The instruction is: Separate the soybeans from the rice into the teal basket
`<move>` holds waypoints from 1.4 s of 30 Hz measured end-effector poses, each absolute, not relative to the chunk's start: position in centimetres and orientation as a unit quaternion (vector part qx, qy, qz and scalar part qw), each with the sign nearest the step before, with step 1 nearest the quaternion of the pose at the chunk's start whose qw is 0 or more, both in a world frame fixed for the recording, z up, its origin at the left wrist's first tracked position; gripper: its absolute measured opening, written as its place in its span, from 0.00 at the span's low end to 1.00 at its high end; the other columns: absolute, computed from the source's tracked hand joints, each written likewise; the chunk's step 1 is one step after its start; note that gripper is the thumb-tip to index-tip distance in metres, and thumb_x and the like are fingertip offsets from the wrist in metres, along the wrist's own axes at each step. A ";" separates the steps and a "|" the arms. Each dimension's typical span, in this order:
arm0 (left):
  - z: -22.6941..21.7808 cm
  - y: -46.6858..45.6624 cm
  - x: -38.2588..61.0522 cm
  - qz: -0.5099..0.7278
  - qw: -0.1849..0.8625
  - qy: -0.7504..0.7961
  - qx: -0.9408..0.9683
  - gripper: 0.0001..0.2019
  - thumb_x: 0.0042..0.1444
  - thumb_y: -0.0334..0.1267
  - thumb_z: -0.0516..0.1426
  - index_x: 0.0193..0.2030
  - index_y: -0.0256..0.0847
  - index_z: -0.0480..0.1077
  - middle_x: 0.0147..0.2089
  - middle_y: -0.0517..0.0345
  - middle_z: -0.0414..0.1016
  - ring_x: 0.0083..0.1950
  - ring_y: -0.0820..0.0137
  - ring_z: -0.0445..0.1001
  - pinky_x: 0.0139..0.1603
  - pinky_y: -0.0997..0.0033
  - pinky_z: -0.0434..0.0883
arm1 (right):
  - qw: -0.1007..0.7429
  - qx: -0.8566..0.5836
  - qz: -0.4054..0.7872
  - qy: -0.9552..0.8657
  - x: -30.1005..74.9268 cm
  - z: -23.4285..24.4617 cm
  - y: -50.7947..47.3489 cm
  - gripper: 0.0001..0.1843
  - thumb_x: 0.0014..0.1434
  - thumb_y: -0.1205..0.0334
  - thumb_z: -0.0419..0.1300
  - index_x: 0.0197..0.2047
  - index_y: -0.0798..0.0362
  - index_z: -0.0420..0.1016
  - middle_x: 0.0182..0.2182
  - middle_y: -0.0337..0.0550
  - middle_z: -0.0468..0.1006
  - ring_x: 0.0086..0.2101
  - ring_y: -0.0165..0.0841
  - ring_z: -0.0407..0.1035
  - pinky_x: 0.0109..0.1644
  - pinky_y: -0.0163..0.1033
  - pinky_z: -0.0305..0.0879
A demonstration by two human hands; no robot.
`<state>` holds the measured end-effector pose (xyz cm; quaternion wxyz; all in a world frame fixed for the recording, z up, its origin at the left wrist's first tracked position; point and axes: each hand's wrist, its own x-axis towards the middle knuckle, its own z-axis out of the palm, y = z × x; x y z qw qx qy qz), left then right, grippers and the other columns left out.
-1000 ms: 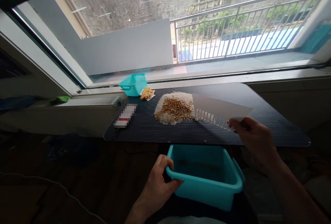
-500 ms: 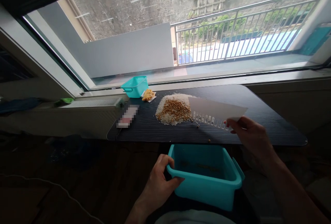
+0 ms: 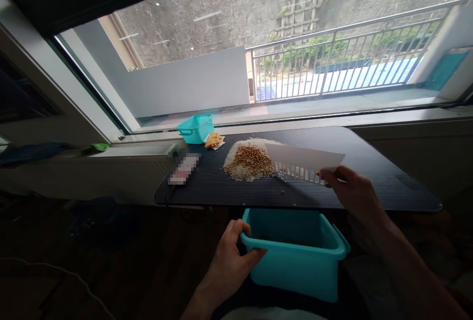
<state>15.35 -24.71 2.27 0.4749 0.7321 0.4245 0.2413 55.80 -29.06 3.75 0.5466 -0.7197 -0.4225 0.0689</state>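
Head view: outstretched right hand (image 3: 355,189) pinches slotted sheet (image 3: 303,157).

A dark wood-grain tabletop (image 3: 218,195) with rounded corners bears a heap of white grains (image 3: 232,155) topped with golden beans (image 3: 253,159). Leftward lie crumpled yellow stuff (image 3: 213,139) on white paper (image 3: 220,146), a turquoise tub (image 3: 197,129) and a pixelated object (image 3: 185,169); stray beans (image 3: 283,192) sit nearer.

metal railing (image 3: 327,66) outside, white radiator (image 3: 142,150), pale cable (image 3: 78,277)
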 end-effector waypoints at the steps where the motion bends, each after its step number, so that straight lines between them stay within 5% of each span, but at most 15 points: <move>1: 2.5 -24.8 15.4 0.231 0.479 0.426 0.732 0.17 0.70 0.47 0.75 0.43 0.49 0.72 0.47 0.61 0.75 0.49 0.57 0.78 0.50 0.63 0.75 | 0.541 -0.722 0.066 -0.426 55.8 3.8 -29.2 0.25 0.62 0.27 0.79 0.38 0.41 0.92 0.31 0.42 0.93 0.32 0.46 0.89 0.38 0.47 0.84; 36: 5.1 -25.3 13.8 0.229 0.487 0.465 0.703 0.14 0.66 0.44 0.76 0.41 0.49 0.74 0.48 0.60 0.79 0.49 0.59 0.78 0.52 0.64 0.79 | 0.563 -0.724 0.115 -0.382 53.1 3.0 -27.7 0.28 0.59 0.25 0.79 0.36 0.41 0.86 0.32 0.46 0.93 0.35 0.48 0.89 0.42 0.49 0.84; 42: 5.4 -25.3 13.7 0.215 0.492 0.472 0.699 0.14 0.68 0.47 0.75 0.43 0.49 0.76 0.49 0.60 0.78 0.49 0.58 0.78 0.51 0.64 0.78 | 0.539 -0.738 0.156 -0.374 52.1 5.2 -29.9 0.27 0.55 0.27 0.79 0.39 0.42 0.90 0.34 0.48 0.93 0.39 0.51 0.91 0.49 0.53 0.88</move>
